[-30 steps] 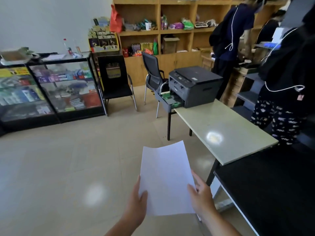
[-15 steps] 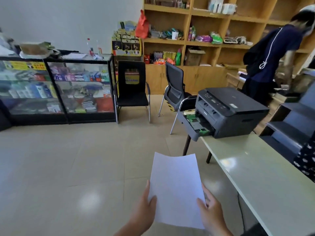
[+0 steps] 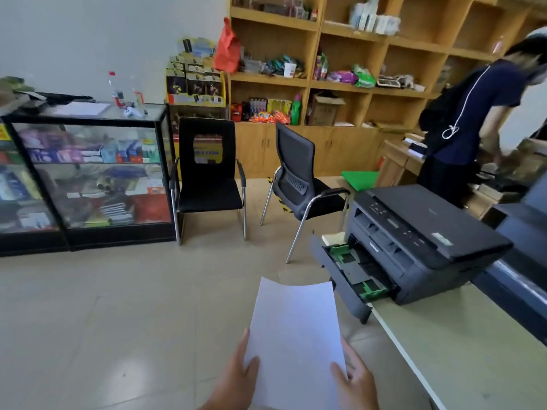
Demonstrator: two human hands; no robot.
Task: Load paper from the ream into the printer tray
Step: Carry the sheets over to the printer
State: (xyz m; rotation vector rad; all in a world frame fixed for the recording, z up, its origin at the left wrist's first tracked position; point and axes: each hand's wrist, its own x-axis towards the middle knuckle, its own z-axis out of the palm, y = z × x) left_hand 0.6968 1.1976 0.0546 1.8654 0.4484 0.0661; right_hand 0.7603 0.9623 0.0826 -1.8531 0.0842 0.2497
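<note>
A white stack of paper [image 3: 296, 335] is held flat in front of me, low in the view. My left hand [image 3: 236, 377] grips its left edge and my right hand [image 3: 356, 380] grips its right edge. To the upper right, a dark grey printer [image 3: 426, 238] sits at the end of a pale green table [image 3: 461, 350]. Its paper tray [image 3: 346, 276] is pulled out toward me, showing green guides and no paper that I can see. The paper's far edge is just short of the tray. No ream is in view.
Two black chairs [image 3: 207, 184] [image 3: 299, 179] stand on the tiled floor beyond the tray. A glass display case [image 3: 88, 173] is at the left, wooden shelves [image 3: 340, 84] at the back. A person in dark clothes [image 3: 467, 128] bends over a desk at the right.
I have moved closer to the printer; it and its open tray look larger and nearer. The paper stays in both hands, now close to the tray's front.
</note>
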